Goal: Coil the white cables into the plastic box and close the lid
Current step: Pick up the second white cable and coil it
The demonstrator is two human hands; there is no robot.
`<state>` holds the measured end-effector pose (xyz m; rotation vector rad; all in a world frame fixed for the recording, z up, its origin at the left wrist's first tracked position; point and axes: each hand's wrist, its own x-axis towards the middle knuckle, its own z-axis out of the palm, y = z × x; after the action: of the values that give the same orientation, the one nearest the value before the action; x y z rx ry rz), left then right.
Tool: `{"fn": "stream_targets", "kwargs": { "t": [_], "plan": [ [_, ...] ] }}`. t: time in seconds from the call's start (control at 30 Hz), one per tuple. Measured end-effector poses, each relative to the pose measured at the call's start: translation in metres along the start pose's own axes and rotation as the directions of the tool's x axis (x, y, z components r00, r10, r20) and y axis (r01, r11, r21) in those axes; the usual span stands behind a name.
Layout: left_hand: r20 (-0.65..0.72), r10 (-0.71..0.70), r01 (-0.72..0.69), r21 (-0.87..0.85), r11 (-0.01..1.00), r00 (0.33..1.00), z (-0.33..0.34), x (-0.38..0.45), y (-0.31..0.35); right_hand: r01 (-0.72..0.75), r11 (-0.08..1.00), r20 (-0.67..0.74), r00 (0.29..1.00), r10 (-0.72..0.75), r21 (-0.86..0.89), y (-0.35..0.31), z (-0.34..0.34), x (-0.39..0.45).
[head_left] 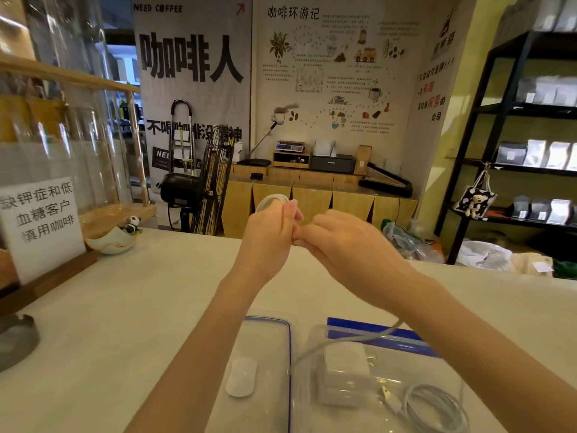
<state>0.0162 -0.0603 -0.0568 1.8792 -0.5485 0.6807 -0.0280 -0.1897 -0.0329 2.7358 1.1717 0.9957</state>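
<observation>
Both hands are raised above the counter. My left hand [271,228] is shut on a small coil of white cable [271,201], whose loops show above the fingers. Touching it, my right hand [343,237] pinches the same cable; a strand [352,339] runs from under my right forearm down to a white power adapter [343,373]. The adapter sits in the clear plastic box [437,364] with a blue edge at the bottom right. Another coiled white cable [437,407] lies in the box. The clear lid [268,323] with a blue rim lies left of the box, a white oval object [242,376] on it.
A pale counter [140,307] stretches under my arms. At the left stand a paper sign [43,226] on a wooden base, a small dish with a panda figure [118,235] and a grey object [18,339]. Shelves [515,151] stand at the far right.
</observation>
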Motion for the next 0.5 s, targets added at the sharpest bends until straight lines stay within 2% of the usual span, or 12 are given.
{"fn": "stream_targets", "kwargs": {
  "t": [0.07, 0.27, 0.4, 0.5],
  "plan": [
    [0.025, -0.001, 0.001, 0.028, 1.000, 1.000, -0.003, 0.001, 0.000, 0.038, 0.998, -0.037, 0.999, -0.040, -0.043, 0.006, 0.000, 0.003],
    [0.096, -0.052, 0.061, -0.098, 0.993, 0.994, -0.011, 0.003, 0.006, 0.064, 0.997, -0.092, 0.993, -0.067, -0.041, 0.005, -0.005, 0.004],
    [0.263, -0.089, 0.149, -0.216, 0.965, 0.961, -0.006, 0.001, 0.008, 0.048, 0.999, -0.080, 0.996, -0.049, -0.011, 0.015, -0.008, 0.002],
    [0.438, -0.175, 0.349, -0.355, 0.867, 0.882, -0.004, 0.002, 0.011, -0.041, 0.982, -0.108, 0.992, 0.062, 0.186, 0.028, -0.012, 0.001]
  ]
}}
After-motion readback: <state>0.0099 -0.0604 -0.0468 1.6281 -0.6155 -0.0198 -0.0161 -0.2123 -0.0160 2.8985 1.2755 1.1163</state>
